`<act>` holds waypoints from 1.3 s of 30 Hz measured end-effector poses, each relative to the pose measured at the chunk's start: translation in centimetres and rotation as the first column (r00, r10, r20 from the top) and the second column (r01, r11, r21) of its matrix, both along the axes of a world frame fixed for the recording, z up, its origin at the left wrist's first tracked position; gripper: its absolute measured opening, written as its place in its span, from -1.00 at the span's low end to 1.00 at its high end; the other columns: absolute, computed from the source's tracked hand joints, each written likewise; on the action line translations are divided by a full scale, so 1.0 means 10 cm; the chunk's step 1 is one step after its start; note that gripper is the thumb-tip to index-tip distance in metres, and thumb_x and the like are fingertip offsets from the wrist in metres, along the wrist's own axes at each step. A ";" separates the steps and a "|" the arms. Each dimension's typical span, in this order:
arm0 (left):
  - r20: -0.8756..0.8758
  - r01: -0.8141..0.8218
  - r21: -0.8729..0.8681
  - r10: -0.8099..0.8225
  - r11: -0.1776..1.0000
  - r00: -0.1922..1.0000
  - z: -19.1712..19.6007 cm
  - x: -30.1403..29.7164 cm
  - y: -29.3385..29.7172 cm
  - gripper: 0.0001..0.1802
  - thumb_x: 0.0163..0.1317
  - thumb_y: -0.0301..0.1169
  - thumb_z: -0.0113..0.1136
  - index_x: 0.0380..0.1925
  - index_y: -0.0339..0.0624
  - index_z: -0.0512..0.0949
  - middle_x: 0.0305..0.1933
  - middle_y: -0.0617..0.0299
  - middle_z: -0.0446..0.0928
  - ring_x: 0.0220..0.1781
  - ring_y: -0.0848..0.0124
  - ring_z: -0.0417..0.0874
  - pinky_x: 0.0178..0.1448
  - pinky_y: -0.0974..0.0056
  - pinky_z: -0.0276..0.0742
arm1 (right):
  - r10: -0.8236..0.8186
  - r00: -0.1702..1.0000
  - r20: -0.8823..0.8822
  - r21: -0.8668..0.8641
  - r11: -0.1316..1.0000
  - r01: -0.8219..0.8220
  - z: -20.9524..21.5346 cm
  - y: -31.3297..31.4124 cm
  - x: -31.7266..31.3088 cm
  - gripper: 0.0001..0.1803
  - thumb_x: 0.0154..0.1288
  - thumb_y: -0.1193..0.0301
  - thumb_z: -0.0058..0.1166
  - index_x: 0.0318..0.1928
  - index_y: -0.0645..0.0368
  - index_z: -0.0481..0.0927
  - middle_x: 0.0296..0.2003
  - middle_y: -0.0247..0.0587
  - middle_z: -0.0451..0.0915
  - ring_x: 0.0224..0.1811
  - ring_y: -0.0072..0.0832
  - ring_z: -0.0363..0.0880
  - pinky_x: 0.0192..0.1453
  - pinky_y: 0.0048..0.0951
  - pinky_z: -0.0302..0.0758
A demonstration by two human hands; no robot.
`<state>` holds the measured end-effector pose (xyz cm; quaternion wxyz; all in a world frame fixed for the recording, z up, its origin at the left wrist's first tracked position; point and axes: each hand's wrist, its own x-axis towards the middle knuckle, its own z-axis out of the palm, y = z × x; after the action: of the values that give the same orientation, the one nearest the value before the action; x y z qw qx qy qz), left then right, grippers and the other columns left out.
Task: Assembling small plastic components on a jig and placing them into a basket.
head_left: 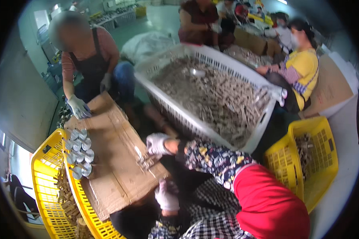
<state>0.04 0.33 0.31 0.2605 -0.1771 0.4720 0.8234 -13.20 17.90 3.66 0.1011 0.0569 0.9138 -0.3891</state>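
Note:
My right hand (158, 144), in a pale work glove, is over the right edge of a flat cardboard sheet (115, 151). Its fingers look curled, and whatever they hold, if anything, is hidden. Just below it, a few small metal pieces (147, 162) lie on the cardboard, slightly blurred. My left hand (167, 195), also gloved, is at the near right corner of the sheet with its fingers bent inward; I cannot make out anything in them. A cluster of silvery round parts with stems (79, 149) stands at the sheet's left edge.
A yellow crate (36, 167) with brownish metal pieces is at left, another yellow crate (283, 159) at right. Beyond sits a large white basket (203, 127) full of metal pieces. Across the cardboard, a co-worker's gloved hand (79, 108) rests at its far edge. Other people sit farther back.

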 end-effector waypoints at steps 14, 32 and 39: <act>0.014 0.052 0.103 -0.053 0.993 0.998 -0.04 -0.08 0.02 -0.78 0.20 -0.15 0.16 -0.35 -0.03 0.46 -0.54 0.34 0.42 -0.56 0.51 0.38 -0.53 0.42 0.28 | 0.017 0.933 -0.360 0.181 0.982 0.052 0.76 0.95 0.31 -0.62 0.05 0.13 0.04 -0.34 0.21 0.61 -0.34 0.01 0.59 -0.26 -0.10 0.56 -0.16 -0.23 0.47; 0.141 0.012 0.029 -0.015 1.000 0.990 0.00 -0.02 -0.05 -0.70 0.18 -0.20 0.18 -0.26 -0.21 0.51 -0.52 0.23 0.49 -0.57 0.45 0.48 -0.53 0.42 0.38 | -0.145 0.989 -0.017 0.483 0.865 0.135 -0.22 2.58 0.98 -0.55 -0.20 0.38 0.34 -0.20 0.22 0.57 -0.28 -0.03 0.61 -0.21 -0.22 0.58 -0.08 -0.37 0.47; 0.215 0.036 0.024 -0.040 0.999 0.976 0.09 -0.07 -0.04 -0.70 0.17 -0.16 0.20 -0.32 -0.17 0.52 -0.51 0.25 0.51 -0.55 0.49 0.49 -0.48 0.45 0.41 | -0.412 0.907 -0.087 0.262 0.869 0.420 0.54 2.38 0.81 -0.65 0.13 0.21 0.13 -0.15 0.18 0.58 -0.35 -0.25 0.59 -0.30 -0.53 0.51 -0.14 -0.52 0.43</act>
<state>-0.69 -0.12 1.26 0.3275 -0.2536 0.4360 0.7990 -5.06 41.66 9.04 -0.0067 0.2601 0.9265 -0.2717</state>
